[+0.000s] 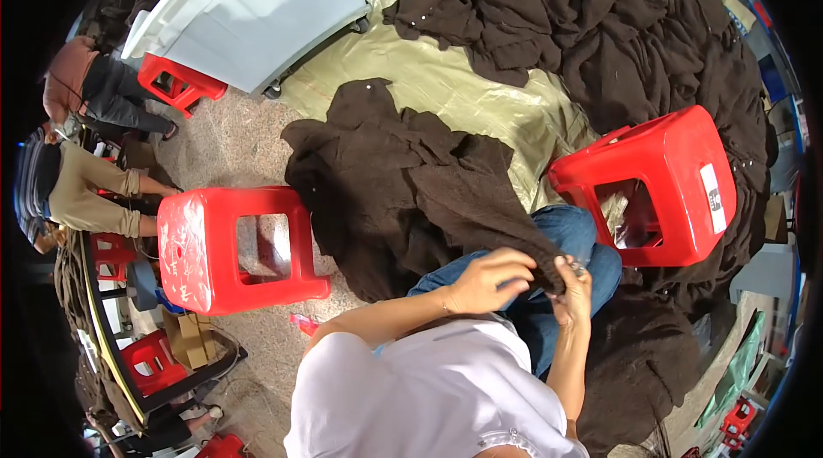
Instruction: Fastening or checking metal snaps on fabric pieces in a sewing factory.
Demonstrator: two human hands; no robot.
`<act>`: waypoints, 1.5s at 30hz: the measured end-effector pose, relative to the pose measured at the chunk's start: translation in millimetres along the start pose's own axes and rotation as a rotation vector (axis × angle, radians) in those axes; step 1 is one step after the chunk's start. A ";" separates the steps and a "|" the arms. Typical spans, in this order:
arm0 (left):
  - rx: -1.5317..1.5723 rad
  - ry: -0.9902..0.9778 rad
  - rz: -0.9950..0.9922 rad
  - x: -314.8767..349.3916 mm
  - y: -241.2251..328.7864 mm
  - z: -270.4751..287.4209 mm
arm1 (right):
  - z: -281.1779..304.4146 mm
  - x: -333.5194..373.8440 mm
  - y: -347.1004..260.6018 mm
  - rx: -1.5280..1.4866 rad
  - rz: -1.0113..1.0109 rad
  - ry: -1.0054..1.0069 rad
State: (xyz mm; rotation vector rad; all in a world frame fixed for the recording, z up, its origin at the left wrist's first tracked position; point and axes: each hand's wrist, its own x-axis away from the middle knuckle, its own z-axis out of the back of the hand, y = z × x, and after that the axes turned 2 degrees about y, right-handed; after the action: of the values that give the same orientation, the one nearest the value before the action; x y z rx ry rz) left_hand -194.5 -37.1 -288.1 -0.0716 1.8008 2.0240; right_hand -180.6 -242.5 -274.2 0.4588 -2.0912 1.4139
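A dark brown knitted garment (403,192) lies across my lap and trails onto the floor in front of me. My left hand (490,280) pinches its near edge from above. My right hand (573,291) grips the same edge just to the right, with a small shiny object partly showing between its fingers. Both hands sit close together over my blue jeans (573,231). I wear a white top.
A red plastic stool (227,248) lies on its side to my left, another red stool (664,179) stands at my right. A large heap of brown garments (634,21) covers a tan sheet (463,89). A grey wheeled bin (257,8) stands behind. Other people sit far left.
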 end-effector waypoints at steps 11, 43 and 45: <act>-0.124 0.463 1.185 46.9 -249.6 58.0 | -18.7 50.1 -70.5 0.087 0.411 -0.084; 0.352 0.024 0.696 -19.2 -241.7 -16.0 | -94.6 83.3 -240.2 -0.178 1.184 -0.068; 0.418 0.081 0.678 -40.1 -202.6 -29.0 | -81.6 72.7 -252.3 -0.170 1.218 -0.107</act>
State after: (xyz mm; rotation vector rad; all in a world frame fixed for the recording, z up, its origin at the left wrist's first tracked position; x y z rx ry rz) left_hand -95.0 -62.7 -469.6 0.6719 2.5006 1.9966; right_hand -72.5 -261.4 -22.0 -1.0136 -2.6508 1.7491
